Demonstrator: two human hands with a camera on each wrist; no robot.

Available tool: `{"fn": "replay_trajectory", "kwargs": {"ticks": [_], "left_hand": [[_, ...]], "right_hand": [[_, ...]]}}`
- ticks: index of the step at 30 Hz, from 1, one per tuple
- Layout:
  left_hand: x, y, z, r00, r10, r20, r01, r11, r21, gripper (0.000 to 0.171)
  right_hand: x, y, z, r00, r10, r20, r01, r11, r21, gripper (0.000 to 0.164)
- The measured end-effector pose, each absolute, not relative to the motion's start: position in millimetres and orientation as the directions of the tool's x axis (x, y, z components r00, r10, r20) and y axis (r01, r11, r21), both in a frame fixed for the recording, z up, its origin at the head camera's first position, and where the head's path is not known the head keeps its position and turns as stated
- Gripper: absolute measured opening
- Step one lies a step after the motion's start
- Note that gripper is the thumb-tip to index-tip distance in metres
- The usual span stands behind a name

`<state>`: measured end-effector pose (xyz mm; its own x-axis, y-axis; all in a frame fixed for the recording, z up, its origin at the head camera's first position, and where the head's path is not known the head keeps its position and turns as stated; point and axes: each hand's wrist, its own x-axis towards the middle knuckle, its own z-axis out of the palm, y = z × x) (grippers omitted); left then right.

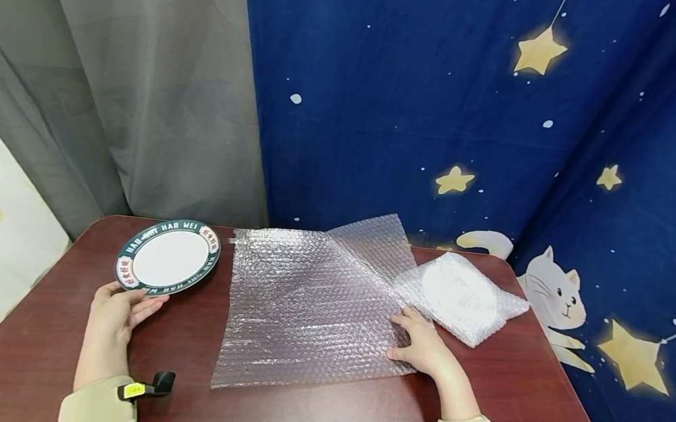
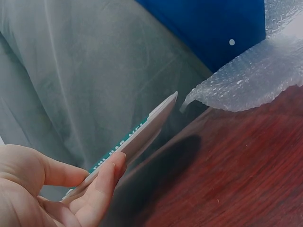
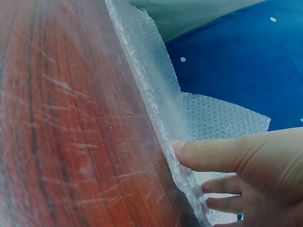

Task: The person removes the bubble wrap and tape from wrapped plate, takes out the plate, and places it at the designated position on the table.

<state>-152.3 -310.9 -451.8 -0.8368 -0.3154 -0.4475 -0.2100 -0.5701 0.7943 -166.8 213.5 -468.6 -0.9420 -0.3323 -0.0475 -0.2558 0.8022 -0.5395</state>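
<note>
An oval white plate (image 1: 171,259) with a dark green lettered rim is at the left of the table. My left hand (image 1: 118,311) pinches its near edge, thumb above and fingers beneath; in the left wrist view the plate (image 2: 137,137) is tilted and raised off the table. A sheet of bubble wrap (image 1: 304,310) lies spread in the middle, its far right corner lifted. My right hand (image 1: 420,341) rests on the sheet's right side with fingers spread. Just beyond that hand lies a bubble-wrapped bundle (image 1: 461,296) with a white shape inside.
The dark red wooden table (image 1: 189,360) has its far edge against a grey curtain (image 1: 200,123) and a blue star-patterned curtain (image 1: 385,107). The wrapped bundle sits near the table's right edge.
</note>
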Motion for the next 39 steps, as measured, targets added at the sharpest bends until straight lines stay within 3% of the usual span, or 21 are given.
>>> {"fn": "replay_trajectory", "kwargs": {"ticks": [17, 31, 39], "left_hand": [[-152, -315, -459, -0.814, -0.31, -0.492, -0.245, -0.585, 0.773, 0.076], [-153, -312, -465, -0.815, -0.315, -0.487, -0.252, -0.564, 0.786, 0.07], [-155, -313, -470, -0.793, -0.343, -0.503, -0.276, -0.534, 0.799, 0.085]], "right_hand": [[-167, 214, -468, -0.942, -0.33, -0.051, -0.252, 0.802, -0.541, 0.063], [-166, 213, -467, -0.941, -0.335, -0.043, -0.26, 0.798, -0.544, 0.063], [-165, 213, -467, -0.943, -0.33, -0.045, -0.254, 0.799, -0.545, 0.064]]}}
